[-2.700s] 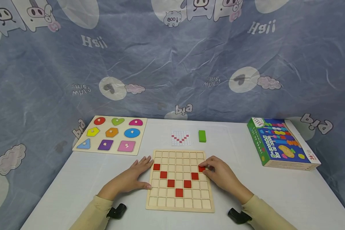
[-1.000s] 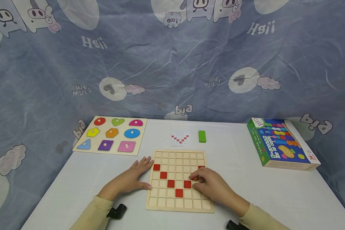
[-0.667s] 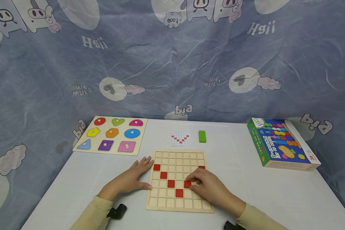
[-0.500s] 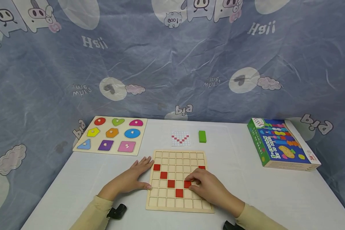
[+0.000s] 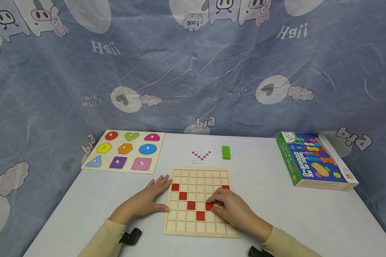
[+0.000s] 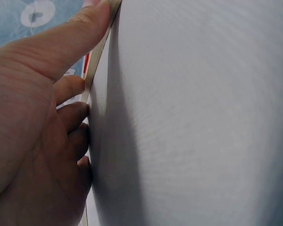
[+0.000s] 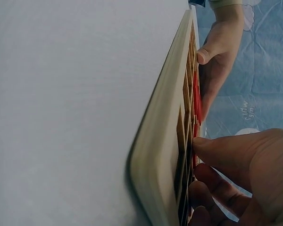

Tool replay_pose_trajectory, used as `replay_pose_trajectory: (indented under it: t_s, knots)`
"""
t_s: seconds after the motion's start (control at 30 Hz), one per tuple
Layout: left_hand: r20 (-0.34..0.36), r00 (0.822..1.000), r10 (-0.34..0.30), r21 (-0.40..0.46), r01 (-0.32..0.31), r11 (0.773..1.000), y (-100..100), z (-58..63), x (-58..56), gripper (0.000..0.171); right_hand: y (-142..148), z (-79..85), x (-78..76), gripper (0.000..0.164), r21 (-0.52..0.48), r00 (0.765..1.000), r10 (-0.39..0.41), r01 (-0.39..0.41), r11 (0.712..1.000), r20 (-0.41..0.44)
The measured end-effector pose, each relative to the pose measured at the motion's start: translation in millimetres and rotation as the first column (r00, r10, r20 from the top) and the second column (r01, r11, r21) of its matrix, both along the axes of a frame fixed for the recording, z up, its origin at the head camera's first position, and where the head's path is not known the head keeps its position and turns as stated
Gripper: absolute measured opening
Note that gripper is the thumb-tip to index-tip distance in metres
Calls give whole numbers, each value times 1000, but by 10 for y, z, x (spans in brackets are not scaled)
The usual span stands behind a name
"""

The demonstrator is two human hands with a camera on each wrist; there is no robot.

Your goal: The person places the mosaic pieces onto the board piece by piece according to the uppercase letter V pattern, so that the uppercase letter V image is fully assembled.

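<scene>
A square wooden grid board point(image 5: 180, 225) lies on the white table, with several red square tiles in its cells forming part of a V. My left hand point(image 5: 144, 200) rests flat beside the board's left edge, fingers spread and thumb on the frame. Over the board's right half, my right hand point(image 5: 233, 207) pinches at a red tile point(image 5: 209, 206) sitting in its cell, thumb and index finger at its right side. One red tile to the upper right is hidden beneath this hand. In the right wrist view the thumb point(image 7: 205, 145) meets the red tile's edge.
Behind the board lie a small pattern card point(image 5: 202, 155) with a red V and a green block point(image 5: 226, 152). A shape puzzle board point(image 5: 104, 166) is at the back left; a colourful box point(image 5: 318, 160) stands at the back right. Patterned blue cloth point(image 5: 193, 71) hangs behind.
My right hand has moved left and nearer from the red tile at the board's right edge, past the second tile, to the third. The left hand has stayed put.
</scene>
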State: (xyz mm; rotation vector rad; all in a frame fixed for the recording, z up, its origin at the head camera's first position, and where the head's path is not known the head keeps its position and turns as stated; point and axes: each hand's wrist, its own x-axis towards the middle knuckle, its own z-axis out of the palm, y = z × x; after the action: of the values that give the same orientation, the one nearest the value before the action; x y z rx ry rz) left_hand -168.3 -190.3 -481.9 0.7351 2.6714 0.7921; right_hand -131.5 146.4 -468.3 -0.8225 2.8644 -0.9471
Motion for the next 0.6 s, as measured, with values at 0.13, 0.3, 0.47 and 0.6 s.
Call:
replay_pose_trajectory:
  t_s: [0.13,0.3,0.47,0.6]
  knots:
    - [2,1000,-2,-1,2,1000,-3,-3,-3,102,-9,2,3,18,7,1000,-10,10,1000,2]
    - [4,1000,-5,2,5,1000,1,-4,-8,103,4,21,19,20,0,1000,-25,25,1000,17]
    - [5,1000,-6,8,6,1000,6,1,-3,102,56,45,45,19,-24,997,-71,71,997,33]
    - [7,1000,-5,17,5,1000,5,6,-2,103,141,52,52,20,-35,992,-110,112,993,60]
